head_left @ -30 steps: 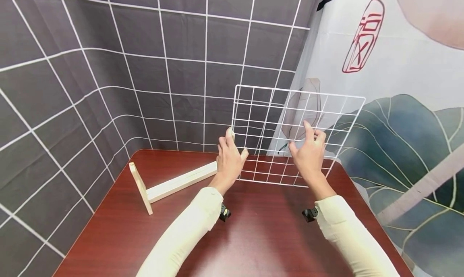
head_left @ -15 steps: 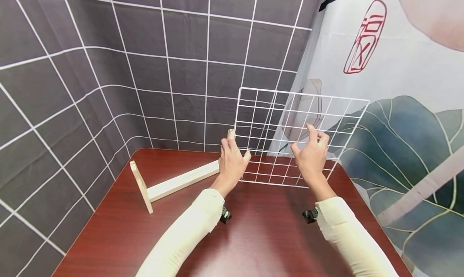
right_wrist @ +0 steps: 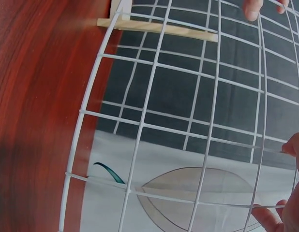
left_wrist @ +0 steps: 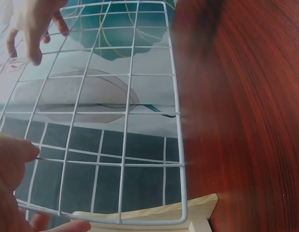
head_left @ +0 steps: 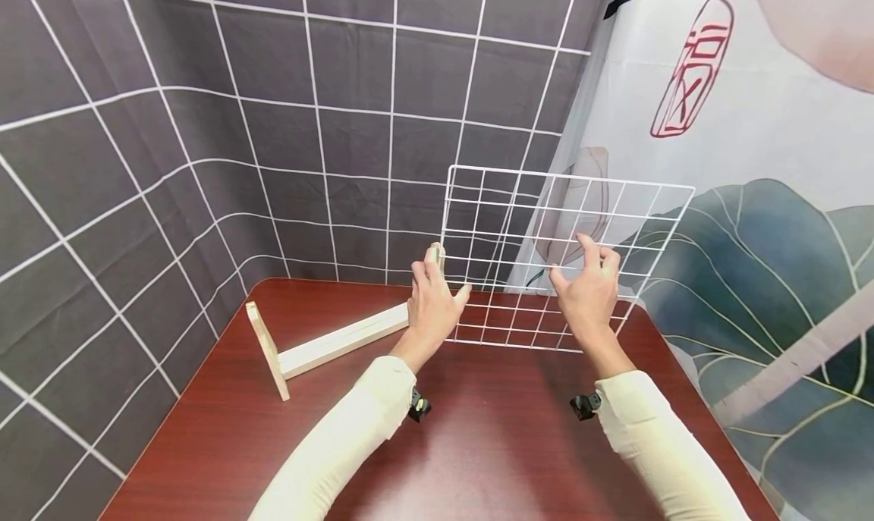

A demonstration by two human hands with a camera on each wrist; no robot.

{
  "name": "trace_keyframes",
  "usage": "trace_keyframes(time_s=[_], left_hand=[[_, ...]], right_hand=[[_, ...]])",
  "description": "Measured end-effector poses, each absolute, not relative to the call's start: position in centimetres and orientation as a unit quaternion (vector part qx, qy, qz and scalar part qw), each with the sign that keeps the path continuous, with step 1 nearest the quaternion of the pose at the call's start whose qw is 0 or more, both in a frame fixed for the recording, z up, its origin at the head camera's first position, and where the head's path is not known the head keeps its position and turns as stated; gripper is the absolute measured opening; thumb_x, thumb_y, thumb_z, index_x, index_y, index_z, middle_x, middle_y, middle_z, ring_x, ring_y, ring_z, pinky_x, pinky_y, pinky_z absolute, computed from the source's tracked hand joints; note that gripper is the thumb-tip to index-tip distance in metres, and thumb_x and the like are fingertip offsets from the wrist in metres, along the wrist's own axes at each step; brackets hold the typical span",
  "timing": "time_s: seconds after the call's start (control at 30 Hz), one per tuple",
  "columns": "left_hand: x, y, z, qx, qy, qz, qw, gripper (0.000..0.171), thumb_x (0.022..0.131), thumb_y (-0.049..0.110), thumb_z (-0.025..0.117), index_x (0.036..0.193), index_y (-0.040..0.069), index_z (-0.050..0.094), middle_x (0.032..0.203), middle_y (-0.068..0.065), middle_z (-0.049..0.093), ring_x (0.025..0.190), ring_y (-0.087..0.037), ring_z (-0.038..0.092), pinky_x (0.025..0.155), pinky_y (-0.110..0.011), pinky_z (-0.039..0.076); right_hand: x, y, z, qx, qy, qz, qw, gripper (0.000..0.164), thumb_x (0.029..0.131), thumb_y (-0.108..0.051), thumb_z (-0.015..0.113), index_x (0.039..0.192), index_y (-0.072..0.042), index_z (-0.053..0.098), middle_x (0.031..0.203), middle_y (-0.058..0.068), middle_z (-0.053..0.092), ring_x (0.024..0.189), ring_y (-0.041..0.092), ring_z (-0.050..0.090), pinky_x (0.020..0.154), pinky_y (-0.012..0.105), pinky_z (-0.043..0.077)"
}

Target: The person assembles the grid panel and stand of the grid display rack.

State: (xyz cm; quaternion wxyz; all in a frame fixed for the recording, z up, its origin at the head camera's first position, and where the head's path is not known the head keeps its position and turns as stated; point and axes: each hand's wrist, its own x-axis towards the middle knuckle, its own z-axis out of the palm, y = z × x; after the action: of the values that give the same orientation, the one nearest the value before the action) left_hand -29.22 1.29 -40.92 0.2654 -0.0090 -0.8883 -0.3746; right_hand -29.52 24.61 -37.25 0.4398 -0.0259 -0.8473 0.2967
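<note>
A white wire grid panel (head_left: 572, 177) stands upright, leaning a little back, between my two hands. At its left edge my left hand (head_left: 432, 305) grips the wire, thumb on the near side; the left wrist view shows the fingers (left_wrist: 67, 226) at the edge wire. My right hand (head_left: 589, 293) holds the mesh right of centre, and its thumb (right_wrist: 293, 146) and a fingertip show at the wires in the right wrist view. Beside the panel's left edge lies a pale wooden stand, a beam (head_left: 344, 341) with a crosspiece (head_left: 268, 352). My left hand partly hides its other end (left_wrist: 202, 207).
The dark red table (head_left: 471, 445) has its back edge against a grey curtain (head_left: 348, 145) with white lines. A patterned light curtain (head_left: 628, 111) hangs at the right. Black wrist cameras (head_left: 584, 406) sit at both cuffs.
The panel has shifted slightly right and down, with both hands still on it. My left hand moved right, then slightly back left, showing more wood beside its fingers. The left crosspiece looks unmoved.
</note>
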Motion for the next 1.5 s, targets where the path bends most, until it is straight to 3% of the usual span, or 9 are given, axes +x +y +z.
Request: trace_keyframes(time_s=[0.43,0.83,1.07,1.5], left_hand=[[-28.8,-2.4,-41.0,0.013,-0.906,-0.353,0.231,0.094,0.079,0.041,0.085,0.153,0.023,0.030,0.130,-0.015,0.046,0.114,-0.038,0.060,0.075,-0.056,0.057],[-28.2,-7.0,-41.1,0.043,-0.915,-0.335,0.220,0.082,0.085,0.032,0.078,0.152,0.021,0.031,0.133,-0.017,0.043,0.119,-0.040,0.055,0.076,-0.059,0.056],[-27.5,-10.0,-41.6,0.068,-0.916,-0.322,0.229,0.074,0.086,0.024,0.074,0.149,0.016,0.036,0.133,-0.020,0.043,0.118,-0.041,0.053,0.077,-0.059,0.055],[-25.5,-15.6,-42.3,0.109,-0.903,-0.319,0.265,0.067,0.085,0.015,0.067,0.146,0.008,0.040,0.133,-0.026,0.044,0.119,-0.046,0.046,0.092,-0.060,0.044]], right_hand=[[-29.5,25.3,-36.9,-0.032,-0.851,0.292,0.435,0.062,0.077,-0.017,0.080,0.135,-0.018,0.058,0.123,0.026,0.048,0.107,0.049,0.054,0.087,0.063,0.046],[-29.6,26.0,-36.9,-0.034,-0.849,0.299,0.433,0.063,0.077,-0.017,0.080,0.136,-0.018,0.058,0.122,0.028,0.048,0.112,0.048,0.052,0.091,0.062,0.044],[-29.6,26.2,-37.2,-0.041,-0.849,0.298,0.433,0.062,0.077,-0.017,0.080,0.135,-0.018,0.059,0.122,0.027,0.048,0.110,0.049,0.053,0.088,0.063,0.044],[-29.7,26.4,-37.4,-0.046,-0.854,0.294,0.426,0.062,0.078,-0.017,0.080,0.135,-0.019,0.058,0.122,0.027,0.048,0.104,0.050,0.055,0.084,0.065,0.045]])
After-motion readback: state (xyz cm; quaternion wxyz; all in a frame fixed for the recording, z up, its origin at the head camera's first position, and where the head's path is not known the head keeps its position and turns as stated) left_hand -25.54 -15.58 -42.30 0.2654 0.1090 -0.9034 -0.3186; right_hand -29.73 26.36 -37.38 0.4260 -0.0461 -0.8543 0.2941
